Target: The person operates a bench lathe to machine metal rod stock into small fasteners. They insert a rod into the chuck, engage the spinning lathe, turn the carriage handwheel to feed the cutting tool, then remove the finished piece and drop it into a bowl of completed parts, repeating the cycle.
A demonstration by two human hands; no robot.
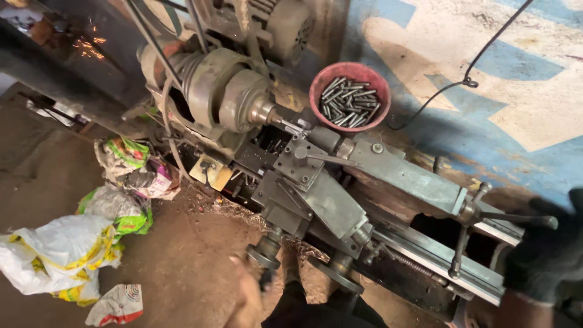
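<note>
A grey metal lathe (322, 200) lies across the view, with its chuck (240, 100) at upper left. My bare left hand (248, 297) is at the bottom centre, closed around the dark handle of a small handwheel (265, 252) on the carriage. My right hand (543, 255), in a black glove and blurred, is at the right edge, against the end of a spoke (516, 220) of the tailstock handle. Whether its fingers wrap the spoke is unclear. A thin workpiece (285, 124) sticks out of the chuck toward the tool post (300, 161).
A red bowl (322, 82) full of short metal rods sits behind the lathe. Crumpled plastic bags (67, 252) lie on the dirt floor at left. A black cable (467, 79) hangs along the blue and white wall. Sparks fly at upper left (88, 48). My leg (303, 307) stands by the lathe.
</note>
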